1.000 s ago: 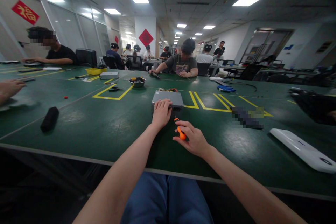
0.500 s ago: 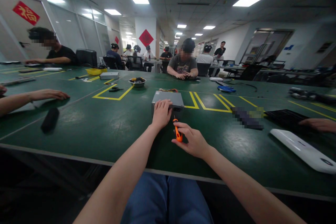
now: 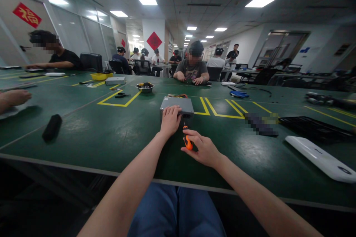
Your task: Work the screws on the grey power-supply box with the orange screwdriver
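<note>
A grey metal box with several coloured wires at its back, which looks like a computer power supply [image 3: 175, 103], sits on the green table in front of me. My left hand [image 3: 170, 118] lies over its top and front left edge, fingers bent around it, holding it in place. In my right hand [image 3: 204, 149] is an orange and black screwdriver [image 3: 188, 141], pinched between thumb and fingers. Its thin tip points up and away from me, close to the box's front face. Whether the tip touches the box I cannot tell.
A metal bowl [image 3: 145, 88] of small parts stands farther back. To the left lies a black case [image 3: 52, 128]; to the right are a white cover [image 3: 319, 158] and a black panel [image 3: 314, 127]. A co-worker's hand [image 3: 16, 97] is at far left. Another person [image 3: 192, 67] sits opposite.
My hands, the screwdriver and the power supply have hardly moved. A co-worker's hand at left has drawn back leftward. Another hand at far right has left view. The person opposite has parted their hands.
</note>
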`<state>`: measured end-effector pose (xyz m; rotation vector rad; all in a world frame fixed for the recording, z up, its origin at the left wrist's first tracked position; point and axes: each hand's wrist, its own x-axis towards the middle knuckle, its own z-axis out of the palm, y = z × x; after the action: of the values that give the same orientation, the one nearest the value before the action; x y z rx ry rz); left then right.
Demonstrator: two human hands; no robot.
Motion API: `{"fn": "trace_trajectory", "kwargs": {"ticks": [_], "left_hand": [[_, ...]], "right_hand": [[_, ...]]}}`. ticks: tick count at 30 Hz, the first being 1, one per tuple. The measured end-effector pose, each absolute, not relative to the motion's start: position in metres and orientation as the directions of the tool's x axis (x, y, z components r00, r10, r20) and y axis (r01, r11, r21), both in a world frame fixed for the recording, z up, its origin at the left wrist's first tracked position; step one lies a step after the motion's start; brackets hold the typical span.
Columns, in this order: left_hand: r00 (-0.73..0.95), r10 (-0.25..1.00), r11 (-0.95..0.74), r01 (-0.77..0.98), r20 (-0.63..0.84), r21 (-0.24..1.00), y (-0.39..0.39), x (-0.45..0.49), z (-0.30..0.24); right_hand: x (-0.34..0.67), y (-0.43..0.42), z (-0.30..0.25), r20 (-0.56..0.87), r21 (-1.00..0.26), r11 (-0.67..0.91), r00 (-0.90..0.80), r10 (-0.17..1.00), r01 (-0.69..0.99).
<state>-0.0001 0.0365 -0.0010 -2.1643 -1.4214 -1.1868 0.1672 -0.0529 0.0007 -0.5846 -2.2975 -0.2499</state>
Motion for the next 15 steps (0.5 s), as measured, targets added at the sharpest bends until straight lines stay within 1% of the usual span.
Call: {"fn": "trace_trajectory", "kwargs": {"ticks": [3, 7, 9, 11, 13, 15], "left_hand": [[0.174, 0.623, -0.469, 0.864, 0.762, 0.186, 0.0359, -0.0001, -0.0004], [0.174, 0.63, -0.461, 0.868, 0.757, 0.185, 0.0364, 0.0002, -0.0004], [0.173, 0.628, -0.46, 0.869, 0.759, 0.182, 0.0369, 0.0003, -0.0007], [0.175, 0.625, -0.461, 0.869, 0.761, 0.179, 0.0372, 0.0005, -0.001], [0.175, 0.625, -0.461, 0.87, 0.761, 0.178, 0.0373, 0.0006, -0.0012], [0.17, 0.625, -0.459, 0.869, 0.762, 0.183, 0.0374, 0.0007, -0.0014]], "right_hand": [[0.1671, -0.0556, 0.0038, 0.661, 0.01, 0.874, -0.659, 0.359, 0.486], [0.1671, -0.0583, 0.008, 0.606, 0.071, 0.876, -0.718, 0.342, 0.478], [0.167, -0.0574, 0.007, 0.631, 0.084, 0.879, -0.708, 0.317, 0.469], [0.167, -0.0555, 0.0044, 0.679, 0.07, 0.881, -0.669, 0.301, 0.468], [0.1669, -0.0539, 0.0016, 0.715, 0.032, 0.88, -0.626, 0.312, 0.474], [0.1667, -0.0537, 0.0005, 0.712, -0.011, 0.881, -0.614, 0.339, 0.473]]}}
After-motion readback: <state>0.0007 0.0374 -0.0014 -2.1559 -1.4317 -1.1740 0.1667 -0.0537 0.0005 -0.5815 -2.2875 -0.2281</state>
